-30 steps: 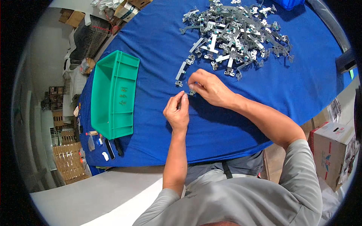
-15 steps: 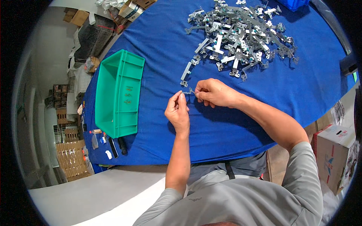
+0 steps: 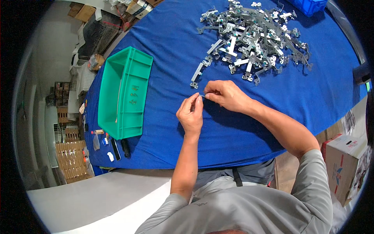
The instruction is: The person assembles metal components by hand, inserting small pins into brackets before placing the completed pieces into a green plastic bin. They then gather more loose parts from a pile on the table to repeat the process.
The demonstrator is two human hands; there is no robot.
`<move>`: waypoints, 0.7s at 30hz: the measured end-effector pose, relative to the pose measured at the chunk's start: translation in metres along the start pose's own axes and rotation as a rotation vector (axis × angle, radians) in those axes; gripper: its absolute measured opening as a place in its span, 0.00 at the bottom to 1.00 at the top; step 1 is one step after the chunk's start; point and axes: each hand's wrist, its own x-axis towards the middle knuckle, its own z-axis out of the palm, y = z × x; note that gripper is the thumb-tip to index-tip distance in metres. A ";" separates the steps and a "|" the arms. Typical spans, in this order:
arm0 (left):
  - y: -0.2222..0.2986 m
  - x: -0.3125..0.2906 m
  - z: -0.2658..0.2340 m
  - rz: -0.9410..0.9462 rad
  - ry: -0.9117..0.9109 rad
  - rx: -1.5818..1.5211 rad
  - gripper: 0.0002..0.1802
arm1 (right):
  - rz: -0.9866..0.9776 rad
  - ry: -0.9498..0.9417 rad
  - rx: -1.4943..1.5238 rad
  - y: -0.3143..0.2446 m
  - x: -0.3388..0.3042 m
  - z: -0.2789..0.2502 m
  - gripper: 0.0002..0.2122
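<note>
Between my two hands, above the blue cloth, is a small metal bracket [image 3: 202, 95], mostly covered by fingers. My left hand [image 3: 191, 113] pinches its left end between thumb and fingertips. From the right, my right hand [image 3: 226, 94] closes thumb and forefinger on the other end. Just beyond the fingertips lies a single silver metal bracket [image 3: 198, 74], long with holed tabs at its ends. Farther off, a large heap of similar metal brackets [image 3: 253, 43] spreads over the cloth, some showing small green parts.
A green plastic bin [image 3: 134, 93] stands on the blue cloth [image 3: 167, 50] to the left. Near it lie a black knife-like tool [image 3: 125, 148] and small items. At the far right sits a blue bin [image 3: 310, 6]; a cardboard box [image 3: 343, 167] is beside the table.
My hands have drawn closer together, and the bracket between them shows less than before. The whole view has shifted slightly.
</note>
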 end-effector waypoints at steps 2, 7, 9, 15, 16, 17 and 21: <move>0.004 0.001 -0.001 0.029 -0.038 0.028 0.07 | -0.051 -0.014 -0.062 0.005 0.000 0.002 0.07; 0.007 0.002 -0.002 0.078 -0.057 0.051 0.07 | -0.150 0.156 -0.164 0.000 -0.005 0.007 0.06; 0.007 0.002 -0.003 0.153 -0.078 0.105 0.07 | -0.198 0.214 -0.164 -0.004 -0.001 0.005 0.06; -0.003 0.008 -0.016 -0.400 -0.077 -0.527 0.07 | -0.379 0.084 -0.261 -0.002 -0.001 0.002 0.05; -0.003 0.009 -0.019 -0.399 -0.078 -0.534 0.07 | -0.383 0.046 -0.289 -0.002 -0.002 0.003 0.05; -0.004 0.010 -0.021 -0.396 -0.118 -0.552 0.07 | -0.386 0.009 -0.317 -0.002 -0.002 0.003 0.05; -0.005 0.016 -0.030 -0.448 -0.268 -0.595 0.08 | -0.515 0.061 -0.374 -0.008 -0.003 0.001 0.05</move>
